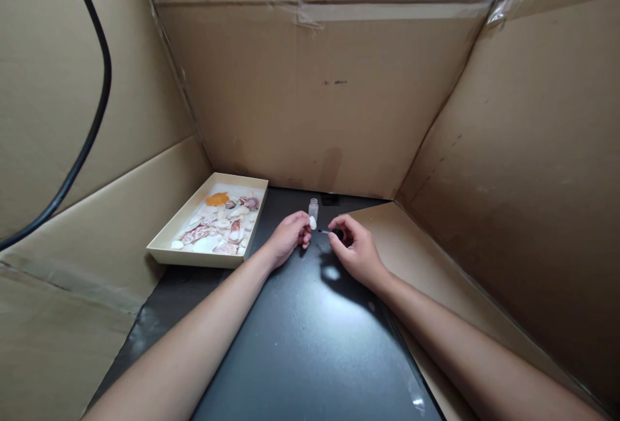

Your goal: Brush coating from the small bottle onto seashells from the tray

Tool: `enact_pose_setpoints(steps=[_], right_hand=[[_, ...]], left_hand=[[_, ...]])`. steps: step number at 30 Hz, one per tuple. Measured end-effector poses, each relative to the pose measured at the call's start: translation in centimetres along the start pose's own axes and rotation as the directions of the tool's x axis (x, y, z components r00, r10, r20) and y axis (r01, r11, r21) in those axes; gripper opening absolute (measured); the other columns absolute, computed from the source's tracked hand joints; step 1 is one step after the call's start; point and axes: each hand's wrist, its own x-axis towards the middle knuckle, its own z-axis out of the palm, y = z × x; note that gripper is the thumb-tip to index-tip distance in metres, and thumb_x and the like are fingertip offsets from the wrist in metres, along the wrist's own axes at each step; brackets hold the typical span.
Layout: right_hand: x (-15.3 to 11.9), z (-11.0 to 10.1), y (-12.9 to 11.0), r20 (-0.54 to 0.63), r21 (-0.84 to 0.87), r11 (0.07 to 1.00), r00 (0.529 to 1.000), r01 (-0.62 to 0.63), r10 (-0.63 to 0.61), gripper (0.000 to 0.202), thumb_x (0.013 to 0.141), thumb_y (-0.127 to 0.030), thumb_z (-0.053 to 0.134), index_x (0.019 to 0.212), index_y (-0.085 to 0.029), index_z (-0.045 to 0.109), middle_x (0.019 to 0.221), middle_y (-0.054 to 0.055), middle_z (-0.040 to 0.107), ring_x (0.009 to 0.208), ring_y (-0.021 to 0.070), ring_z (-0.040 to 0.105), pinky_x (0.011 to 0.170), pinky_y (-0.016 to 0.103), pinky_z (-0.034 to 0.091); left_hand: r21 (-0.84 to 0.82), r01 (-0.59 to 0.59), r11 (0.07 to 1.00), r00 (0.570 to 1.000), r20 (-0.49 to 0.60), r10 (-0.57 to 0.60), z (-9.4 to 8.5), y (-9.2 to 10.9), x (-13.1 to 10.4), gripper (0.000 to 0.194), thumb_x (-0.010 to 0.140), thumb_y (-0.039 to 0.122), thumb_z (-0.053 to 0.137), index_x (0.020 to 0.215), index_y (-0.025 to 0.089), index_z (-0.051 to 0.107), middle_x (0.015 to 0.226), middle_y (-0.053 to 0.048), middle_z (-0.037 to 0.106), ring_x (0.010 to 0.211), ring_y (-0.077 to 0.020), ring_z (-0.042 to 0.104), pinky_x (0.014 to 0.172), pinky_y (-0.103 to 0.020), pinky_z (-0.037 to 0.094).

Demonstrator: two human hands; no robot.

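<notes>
Between the thumb and fingers of my left hand [292, 232] is a small white seashell [312, 222], held up over the dark tabletop. My right hand [355, 245] is closed on a thin brush [323, 232], whose dark tip points left and lies just short of the shell. Something black shows inside the curl of the right fingers, perhaps the brush's cap; most of it is hidden. Right behind the shell stands a small clear bottle [314, 205], upright, with no cap on its neck.
A shallow cream tray [194, 257] of assorted seashells, with an orange piece [217, 199] among them, stands at the left. Cardboard walls [300, 104] enclose the black table [290, 343] at the back and sides. A black cable [104, 79] hangs at upper left.
</notes>
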Motion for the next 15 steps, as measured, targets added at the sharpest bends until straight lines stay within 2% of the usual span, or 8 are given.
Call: enact_pose_setpoints(steps=[4, 8, 12, 15], right_hand=[[-0.09, -0.03, 0.08, 0.015, 0.075, 0.997, 1.000, 0.004, -0.005, 0.010, 0.088, -0.028, 0.049, 0.090, -0.020, 0.056, 0.071, -0.001, 0.052, 0.061, 0.0133, 0.045, 0.059, 0.025, 0.037], [-0.05, -0.03, 0.05, 0.005, 0.027, 0.999, 1.000, -0.018, 0.018, 0.009, 0.084, -0.027, 0.055, 0.089, -0.020, 0.055, 0.069, -0.002, 0.050, 0.059, 0.0129, 0.042, 0.057, 0.025, 0.035], [0.04, -0.09, 0.02, -0.011, 0.068, 0.998, 1.000, -0.002, 0.003, 0.011, 0.088, -0.028, 0.049, 0.090, -0.020, 0.055, 0.070, -0.002, 0.050, 0.061, 0.0133, 0.044, 0.059, 0.025, 0.037], [0.04, -0.07, 0.08, -0.005, 0.018, 1.000, 1.000, -0.026, 0.026, 0.009, 0.085, -0.028, 0.054, 0.089, -0.020, 0.055, 0.067, -0.003, 0.047, 0.059, 0.0129, 0.042, 0.056, 0.025, 0.035]], left_hand=[[-0.002, 0.005, 1.000, 1.000, -0.010, -0.005, 0.05, 0.03, 0.00, 0.014, 0.077, 0.025, 0.057, 0.073, 0.017, 0.046, 0.060, 0.005, 0.047, 0.045, -0.0055, 0.044, 0.043, -0.017, 0.034], [-0.009, 0.001, 1.000, 1.000, -0.001, -0.001, 0.00, -0.02, 0.03, 0.013, 0.077, 0.024, 0.056, 0.073, 0.017, 0.046, 0.061, 0.005, 0.046, 0.044, -0.0047, 0.042, 0.042, -0.017, 0.033], [-0.012, -0.011, 1.000, 1.000, 0.002, 0.011, -0.04, -0.15, 0.22, 0.015, 0.078, 0.025, 0.056, 0.073, 0.017, 0.044, 0.061, 0.006, 0.043, 0.042, -0.0027, 0.035, 0.040, -0.016, 0.026], [0.003, -0.005, 1.000, 1.000, 0.000, 0.005, 0.01, -0.18, 0.31, 0.014, 0.079, 0.025, 0.055, 0.074, 0.017, 0.044, 0.060, 0.007, 0.041, 0.041, -0.0025, 0.034, 0.040, -0.016, 0.025]])
